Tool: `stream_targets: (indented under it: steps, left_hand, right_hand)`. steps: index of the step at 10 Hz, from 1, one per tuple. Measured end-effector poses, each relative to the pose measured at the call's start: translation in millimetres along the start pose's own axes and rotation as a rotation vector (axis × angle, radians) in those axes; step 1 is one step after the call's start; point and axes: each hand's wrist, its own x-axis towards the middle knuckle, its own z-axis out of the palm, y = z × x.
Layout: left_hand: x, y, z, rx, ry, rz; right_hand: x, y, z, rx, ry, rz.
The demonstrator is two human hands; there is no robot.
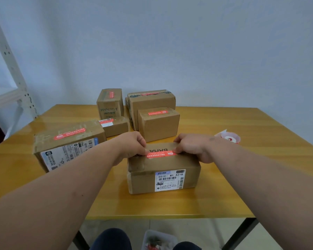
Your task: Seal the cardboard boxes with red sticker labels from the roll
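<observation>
Both the left hand (pixel 132 144) and right hand (pixel 190 147) pinched the ends of a red sticker label (pixel 160 154) atop the near brown cardboard box (pixel 163 170); smoothing outward from the centre would likely seat it flat across the seam.

Both my bare forearms reach forward from the lower corners and converge toward the middle. My left hand (pixel 132 144) is knuckles-up, its fingers curled downward, with the fingertips pressing down at one end of the label (pixel 161 154). My right hand (pixel 192 146) mirrors it, back of the hand up, wrist slightly bent, fingers curled under and the tips bearing on the label's other end. The two hands sit level with each other, close but apart. My knees show at the bottom edge.
</observation>
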Motion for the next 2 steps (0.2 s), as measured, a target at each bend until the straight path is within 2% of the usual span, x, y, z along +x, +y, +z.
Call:
stream_targets:
  steps: [1, 2]
  left_hand:
    - [4, -4, -5, -0.012, 0.002, 0.0]
    - [7, -4, -6, 0.022, 0.069, 0.014]
  right_hand:
    - [-2, 3, 0, 0.038, -0.012, -0.01]
    - [-12, -8, -9, -0.157, 0.104, -0.121]
